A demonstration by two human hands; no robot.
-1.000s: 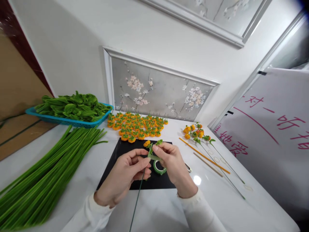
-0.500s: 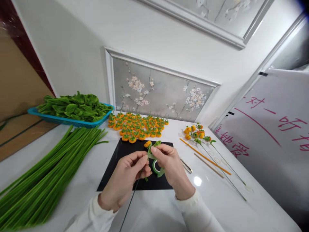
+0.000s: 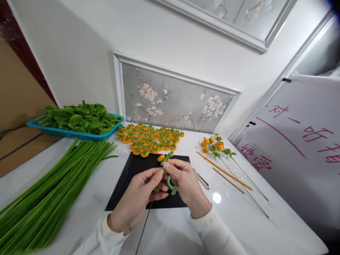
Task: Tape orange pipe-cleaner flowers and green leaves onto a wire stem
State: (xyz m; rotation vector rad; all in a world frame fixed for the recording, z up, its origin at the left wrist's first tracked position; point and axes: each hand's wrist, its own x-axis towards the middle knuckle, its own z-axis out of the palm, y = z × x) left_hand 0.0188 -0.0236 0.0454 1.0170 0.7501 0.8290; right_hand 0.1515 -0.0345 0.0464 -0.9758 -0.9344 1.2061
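Note:
Between my two hands is a wire flower stem with a small orange pompom flower and a green fuzzy leaf at its top. My left hand is closed, pinching the stem just below the flower. Thumb and fingers of my right hand are pressed together on the green part at the leaf's base. A roll of green floral tape hangs by my right fingers, partly hidden by them. The exact point where tape meets stem is covered by my fingertips.
A black mat lies under my hands. Behind it stand rows of orange flowers. Left are green pipe cleaners and a blue tray of green leaves. Right are thread snips, an orange stick and finished flower sprigs.
My right fingers have drawn closer to the stem, and the loose pale green tape strip no longer shows spread out. The leaf has tilted more upright. The view has shifted slightly.

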